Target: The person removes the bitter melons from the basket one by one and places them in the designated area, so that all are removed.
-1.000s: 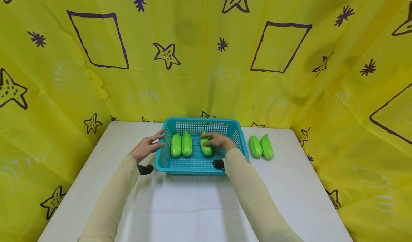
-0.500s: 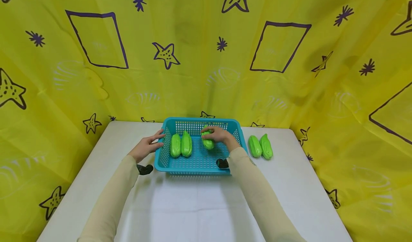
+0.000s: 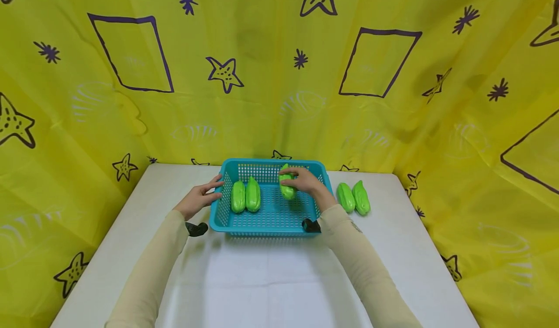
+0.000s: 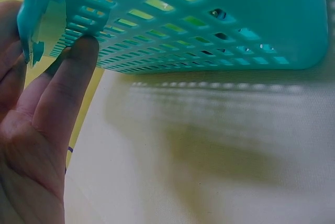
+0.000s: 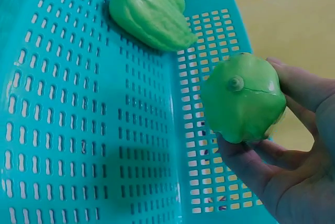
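Observation:
My right hand [image 3: 305, 181] holds a light-green ribbed bitter melon [image 5: 243, 98] between thumb and fingers, its stem end facing the right wrist camera. This melon is raised inside the turquoise basket [image 3: 262, 232], near the back wall and right of centre. Two more bitter melons [image 3: 245, 197] lie side by side on the basket floor at the left. My left hand [image 3: 198, 199] grips the basket's left side; in the left wrist view one digit presses the slotted outer wall [image 4: 209, 30] while others reach past the rim.
Another pair of bitter melons [image 3: 353, 198] lies on the white table [image 3: 271, 279], just right of the basket. A yellow patterned curtain [image 3: 262, 114] encloses the back and both sides. Dark wrist-camera mounts [image 3: 311, 225] show below the hands.
The right hand has lifted its bitter melon from the basket floor and carried it slightly backward and to the right. The left hand, the basket and the other melons have stayed in place.

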A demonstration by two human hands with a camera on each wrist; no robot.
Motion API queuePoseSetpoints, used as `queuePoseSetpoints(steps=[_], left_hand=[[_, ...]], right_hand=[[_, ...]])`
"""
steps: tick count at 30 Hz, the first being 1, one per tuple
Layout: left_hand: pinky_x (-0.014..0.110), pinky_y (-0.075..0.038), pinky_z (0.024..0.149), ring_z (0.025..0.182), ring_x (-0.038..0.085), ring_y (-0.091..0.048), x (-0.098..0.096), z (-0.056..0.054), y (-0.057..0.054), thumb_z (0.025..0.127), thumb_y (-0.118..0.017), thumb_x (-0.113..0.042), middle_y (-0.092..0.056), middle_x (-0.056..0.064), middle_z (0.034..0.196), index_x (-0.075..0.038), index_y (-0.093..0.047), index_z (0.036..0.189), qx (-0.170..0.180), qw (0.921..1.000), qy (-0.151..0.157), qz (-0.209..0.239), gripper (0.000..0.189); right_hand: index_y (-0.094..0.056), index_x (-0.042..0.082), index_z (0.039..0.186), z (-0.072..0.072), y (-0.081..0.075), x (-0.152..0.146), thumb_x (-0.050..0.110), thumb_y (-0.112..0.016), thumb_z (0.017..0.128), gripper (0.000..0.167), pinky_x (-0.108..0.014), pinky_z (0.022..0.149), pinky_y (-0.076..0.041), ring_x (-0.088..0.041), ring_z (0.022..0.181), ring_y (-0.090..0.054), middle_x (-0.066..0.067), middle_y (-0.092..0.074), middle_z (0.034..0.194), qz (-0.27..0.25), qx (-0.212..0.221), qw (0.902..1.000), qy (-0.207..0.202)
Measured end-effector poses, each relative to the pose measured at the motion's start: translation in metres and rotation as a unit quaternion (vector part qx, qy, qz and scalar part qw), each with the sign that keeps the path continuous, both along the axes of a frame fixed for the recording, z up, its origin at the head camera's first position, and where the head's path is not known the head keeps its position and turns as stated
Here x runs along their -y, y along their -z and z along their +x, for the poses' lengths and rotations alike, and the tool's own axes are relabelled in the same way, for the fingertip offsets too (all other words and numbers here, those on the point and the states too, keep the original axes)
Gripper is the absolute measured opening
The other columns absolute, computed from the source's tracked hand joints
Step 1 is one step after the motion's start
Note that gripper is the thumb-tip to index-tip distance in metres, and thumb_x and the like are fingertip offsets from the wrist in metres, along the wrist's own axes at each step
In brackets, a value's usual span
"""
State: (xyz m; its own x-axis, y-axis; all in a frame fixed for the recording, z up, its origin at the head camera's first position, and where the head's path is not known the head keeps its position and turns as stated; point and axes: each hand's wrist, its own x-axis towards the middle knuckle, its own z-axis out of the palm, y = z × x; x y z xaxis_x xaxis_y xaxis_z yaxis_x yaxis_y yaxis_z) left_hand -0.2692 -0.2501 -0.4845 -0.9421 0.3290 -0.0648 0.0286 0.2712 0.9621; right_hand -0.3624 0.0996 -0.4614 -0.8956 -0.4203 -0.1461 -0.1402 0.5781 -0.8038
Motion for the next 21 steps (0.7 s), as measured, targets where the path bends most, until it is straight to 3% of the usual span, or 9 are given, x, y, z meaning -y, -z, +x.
queuePoseSetpoints(steps=[11,17,21], left_hand=[[0.055,-0.034,0.110,0.147,0.035,-0.015,0.000,0.001,-0.001,0.102,-0.054,-0.013,-0.011,-0.003,0.163,-0.001,-0.033,0.151,-0.004,1.0000,-0.001,-0.004,0.055],[0.055,-0.035,0.109,0.146,0.038,-0.016,-0.001,0.002,-0.002,0.101,-0.054,-0.012,-0.011,-0.001,0.163,0.000,-0.034,0.151,-0.001,1.0000,-0.002,-0.002,0.055],[0.055,-0.035,0.109,0.146,0.039,-0.017,-0.001,0.002,-0.002,0.101,-0.054,-0.011,-0.011,-0.001,0.163,0.000,-0.035,0.151,0.000,1.0000,-0.002,0.002,0.055]], right_hand=[[-0.062,0.018,0.134,0.012,-0.014,-0.017,0.031,-0.069,0.093,0.043,-0.046,0.094,-0.050,-0.035,0.132,-0.043,-0.013,-0.049,0.144,-0.001,-0.062,0.9976,0.029],[-0.061,0.016,0.136,0.019,-0.019,-0.026,0.028,-0.068,0.094,0.043,-0.047,0.088,-0.052,-0.033,0.122,-0.052,-0.016,-0.047,0.144,-0.077,-0.031,0.9945,0.064],[-0.059,0.017,0.137,0.022,-0.020,-0.032,0.031,-0.066,0.095,0.044,-0.049,0.089,-0.051,-0.032,0.116,-0.053,-0.014,-0.044,0.145,-0.096,-0.024,0.9912,0.088]])
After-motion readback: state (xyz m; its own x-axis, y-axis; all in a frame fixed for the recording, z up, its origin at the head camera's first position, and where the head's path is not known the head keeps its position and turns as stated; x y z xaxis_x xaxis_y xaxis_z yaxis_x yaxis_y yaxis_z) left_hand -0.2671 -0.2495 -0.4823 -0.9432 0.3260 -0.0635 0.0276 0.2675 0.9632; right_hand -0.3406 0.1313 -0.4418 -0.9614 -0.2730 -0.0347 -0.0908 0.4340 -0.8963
